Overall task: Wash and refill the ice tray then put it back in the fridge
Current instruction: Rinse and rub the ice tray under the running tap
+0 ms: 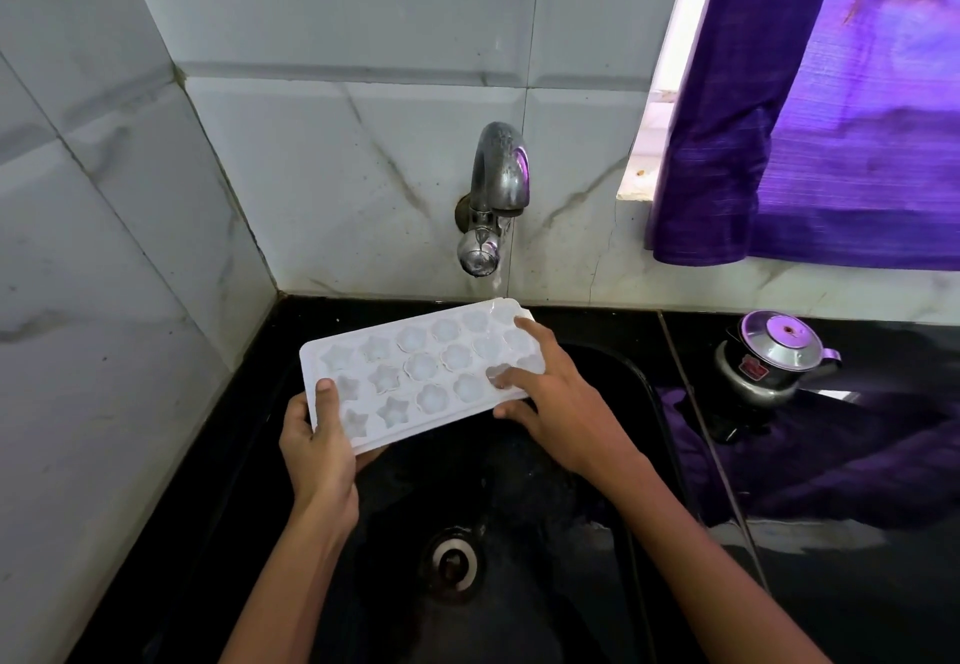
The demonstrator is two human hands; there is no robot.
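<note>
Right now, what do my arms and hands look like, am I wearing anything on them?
Both forearms are bare as far as the view shows, with no sleeves in sight. The left hand and right hand wear no gloves, and no rings, watch or bracelets show. Fingernails are short and unpainted.

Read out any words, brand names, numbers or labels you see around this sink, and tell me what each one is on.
Nothing here can be read.
Pot: a red label on its side, too small and blurred to read.
Ice tray: no print visible, only star and flower moulds.
Tap, tiles, curtain: no text visible.
</note>
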